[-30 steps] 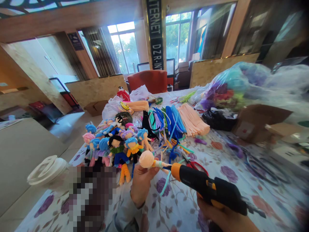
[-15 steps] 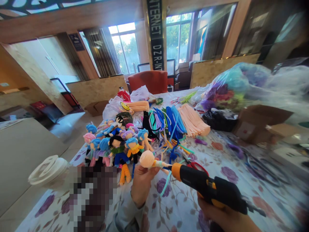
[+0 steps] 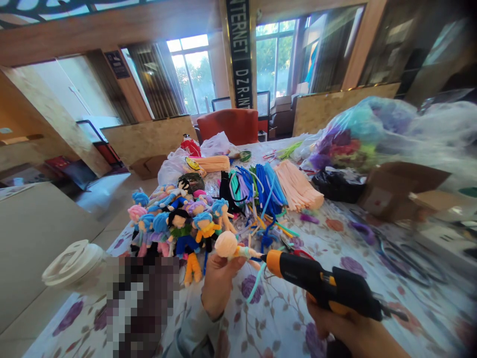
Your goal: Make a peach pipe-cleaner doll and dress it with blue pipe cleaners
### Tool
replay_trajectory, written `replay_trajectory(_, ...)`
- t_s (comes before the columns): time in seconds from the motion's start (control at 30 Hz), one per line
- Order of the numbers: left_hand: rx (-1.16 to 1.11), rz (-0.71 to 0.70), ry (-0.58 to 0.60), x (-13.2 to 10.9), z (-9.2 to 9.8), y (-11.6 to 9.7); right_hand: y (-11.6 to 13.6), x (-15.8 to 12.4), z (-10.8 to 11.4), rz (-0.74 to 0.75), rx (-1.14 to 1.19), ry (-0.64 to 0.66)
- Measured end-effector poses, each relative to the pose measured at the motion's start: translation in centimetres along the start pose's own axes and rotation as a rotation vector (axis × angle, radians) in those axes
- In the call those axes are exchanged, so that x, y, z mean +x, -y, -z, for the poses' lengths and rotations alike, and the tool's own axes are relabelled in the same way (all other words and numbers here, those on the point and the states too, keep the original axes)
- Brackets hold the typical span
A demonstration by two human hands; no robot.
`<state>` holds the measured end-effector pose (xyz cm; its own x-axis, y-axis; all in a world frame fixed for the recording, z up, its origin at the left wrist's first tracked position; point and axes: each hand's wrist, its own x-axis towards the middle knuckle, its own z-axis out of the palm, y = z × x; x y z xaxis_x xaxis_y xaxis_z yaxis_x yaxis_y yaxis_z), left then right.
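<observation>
My left hand (image 3: 218, 283) pinches a small peach doll (image 3: 225, 244) with a round bare head and a thin body that points right. A mint-green strip (image 3: 256, 284) hangs below the doll. In my right hand (image 3: 328, 318) is a black and orange glue gun (image 3: 328, 286), gripped by its handle. Its dark nozzle is at the right end of the doll's limb; whether they touch is hard to tell. Left of my left hand lies a pile of finished-looking dolls (image 3: 181, 221) with blue, pink, purple and black hair.
Behind the doll lie bundles of blue (image 3: 270, 186) and peach fuzzy stems (image 3: 300, 189). Red-handled scissors (image 3: 301, 253) sit behind the glue gun. A white lidded tub (image 3: 74, 263) stands at the left; cardboard boxes (image 3: 402, 191) and plastic bags (image 3: 372, 124) are at the right.
The glue gun and my right hand have shifted very slightly right and down. My left hand and the doll are almost unmoved.
</observation>
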<state>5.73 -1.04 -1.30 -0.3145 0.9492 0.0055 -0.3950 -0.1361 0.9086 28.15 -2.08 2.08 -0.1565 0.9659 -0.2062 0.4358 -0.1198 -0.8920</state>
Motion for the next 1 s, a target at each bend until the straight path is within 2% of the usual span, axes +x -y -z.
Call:
replay_trajectory(0.5,-0.005,-0.014,-0.004,0.0,0.1,0.0,-0.3,-0.2,-0.6,-0.052,-0.043,-0.050)
replay_trajectory(1.0,0.023,-0.022,0.000,-0.1,0.2,0.1,-1.1,0.3,-1.2,-0.008,-0.014,-0.060)
